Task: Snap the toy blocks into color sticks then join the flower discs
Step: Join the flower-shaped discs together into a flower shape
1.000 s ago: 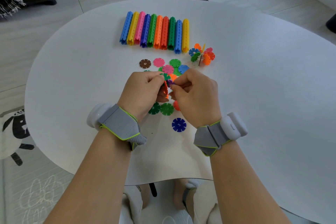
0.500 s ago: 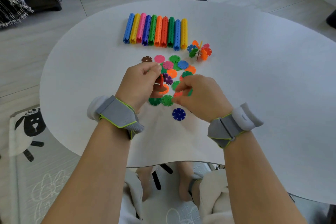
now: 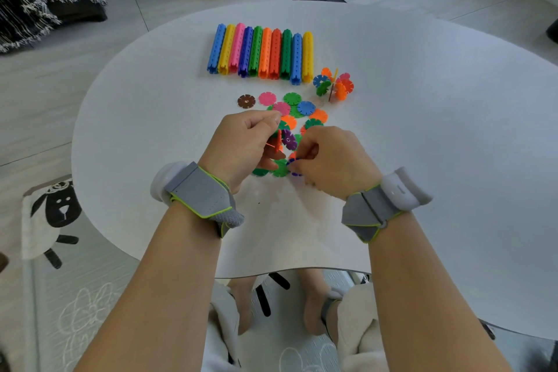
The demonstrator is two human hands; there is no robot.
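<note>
Head view: left hand (image 3: 241, 142) fingers grip orange-purple plastic disc cluster (image 3: 287, 139); right hand (image 3: 335, 157) has dropped to dark-blue flower disc (image 3: 293, 162), nearside of colour-stick row (image 3: 262, 53), fingers pinching it: likely next piece to join.

Both forearms are bare, and just behind the left hand (image 3: 241, 142) and the right hand (image 3: 335, 154) sits a grey fabric strap edged in lime green (the left strap (image 3: 196, 193) ends in a knitted grey tab). A rounded white pod is fixed on the outer side of each wrist, the left pod (image 3: 163, 181) and the right pod (image 3: 406, 190). The lap is covered by pale cloth (image 3: 359, 332).
</note>
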